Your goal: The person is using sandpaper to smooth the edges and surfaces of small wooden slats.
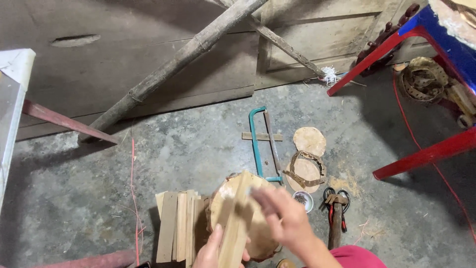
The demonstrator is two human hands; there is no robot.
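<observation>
Pale wood slat over a round slab

My left hand fingers clasp the smooth slat; my right hand hovers blurred, fingers loosely spread, above rough grey concrete floor.

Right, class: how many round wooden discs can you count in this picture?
3. One large disc under the person's hands, with a wooden strip across it; one lies beside the hacksaw; one just below it, ringed by a strap. Others may be hidden.
</observation>
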